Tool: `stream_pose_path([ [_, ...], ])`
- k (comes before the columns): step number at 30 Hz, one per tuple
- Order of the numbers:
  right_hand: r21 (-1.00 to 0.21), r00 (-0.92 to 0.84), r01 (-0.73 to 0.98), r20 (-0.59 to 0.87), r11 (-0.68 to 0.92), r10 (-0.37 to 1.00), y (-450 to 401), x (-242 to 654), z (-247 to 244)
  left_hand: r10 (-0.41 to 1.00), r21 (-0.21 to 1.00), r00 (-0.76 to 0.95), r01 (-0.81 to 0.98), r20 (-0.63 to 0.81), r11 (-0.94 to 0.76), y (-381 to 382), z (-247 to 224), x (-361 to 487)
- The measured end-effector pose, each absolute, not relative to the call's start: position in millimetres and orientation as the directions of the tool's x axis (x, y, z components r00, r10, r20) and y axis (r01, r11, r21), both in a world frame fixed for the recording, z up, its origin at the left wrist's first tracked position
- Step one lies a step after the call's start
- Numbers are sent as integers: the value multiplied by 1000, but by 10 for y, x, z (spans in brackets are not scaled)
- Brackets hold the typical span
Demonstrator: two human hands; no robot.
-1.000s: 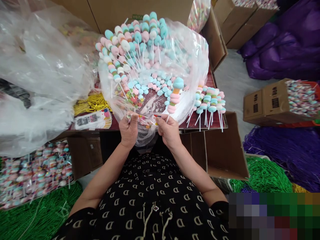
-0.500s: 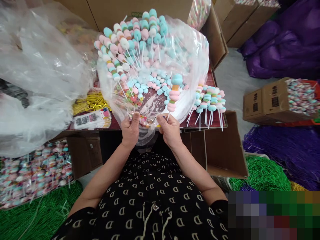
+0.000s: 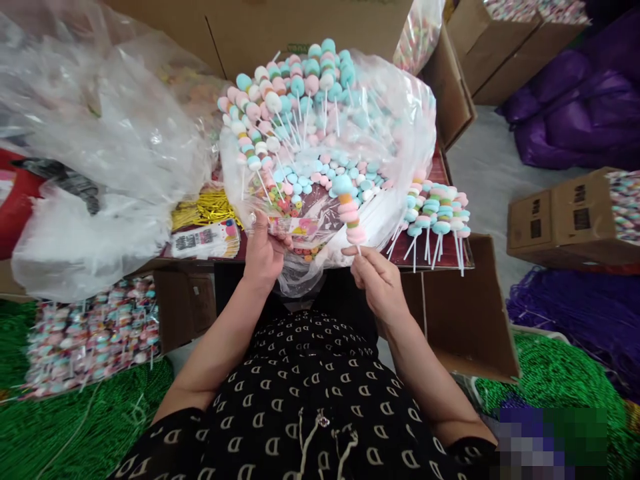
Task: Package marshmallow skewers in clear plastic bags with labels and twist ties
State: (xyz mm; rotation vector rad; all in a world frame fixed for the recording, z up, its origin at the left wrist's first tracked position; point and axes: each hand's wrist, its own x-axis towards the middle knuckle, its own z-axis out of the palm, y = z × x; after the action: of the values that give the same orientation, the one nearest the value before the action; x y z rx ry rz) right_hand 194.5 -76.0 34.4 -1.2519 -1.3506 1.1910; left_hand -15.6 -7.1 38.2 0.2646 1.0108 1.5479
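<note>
My left hand (image 3: 264, 257) is closed on a small clear printed bag (image 3: 300, 227), which stretches out to the right from my fingers. My right hand (image 3: 379, 277) pinches the stick of a marshmallow skewer (image 3: 352, 219). Its blue, orange, pink and green pieces stand nearly upright, tilted a little left, apart from the small bag. Beyond my hands, a large clear plastic bag (image 3: 425, 127) lies spread with loose marshmallows (image 3: 327, 179) and gummy rings (image 3: 285, 199). Many finished skewers (image 3: 300, 83) are heaped on its far side. More skewers (image 3: 440, 210) lie at the table's right edge.
Left of the bag are gold twist ties (image 3: 203, 210) and a stack of printed bags (image 3: 205, 240). A box of wrapped skewers (image 3: 100, 333) stands lower left. An open carton (image 3: 470, 313) sits below the table's right side, with green strands (image 3: 565, 373) beyond.
My hands have moved apart. The right has carried the skewer slightly right and tilted it, while the small bag now shows stretched out from my left hand. The whole view has shifted.
</note>
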Motion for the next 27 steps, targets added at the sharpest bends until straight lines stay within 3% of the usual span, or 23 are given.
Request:
stream_pose_path([
  [4,-995,-118,94,10,21,993,-941,2096,356,893,696,-232,-709,-385,116,-56,363,-187],
  [8,-973,-191,222,23,66,981,-992,2202,402,897,697,-227,-708,-378,115,-39,328,-207],
  [17,-839,-308,501,54,210,950,-930,2479,558,947,784,-237,-620,-216,24,-11,284,-221],
  [23,-775,-284,587,76,236,956,-927,2636,654,950,865,-283,-501,-136,-25,31,274,-232],
  [27,-804,-199,545,152,238,968,-931,2633,598,941,865,-304,-501,-148,-26,39,280,-242],
])
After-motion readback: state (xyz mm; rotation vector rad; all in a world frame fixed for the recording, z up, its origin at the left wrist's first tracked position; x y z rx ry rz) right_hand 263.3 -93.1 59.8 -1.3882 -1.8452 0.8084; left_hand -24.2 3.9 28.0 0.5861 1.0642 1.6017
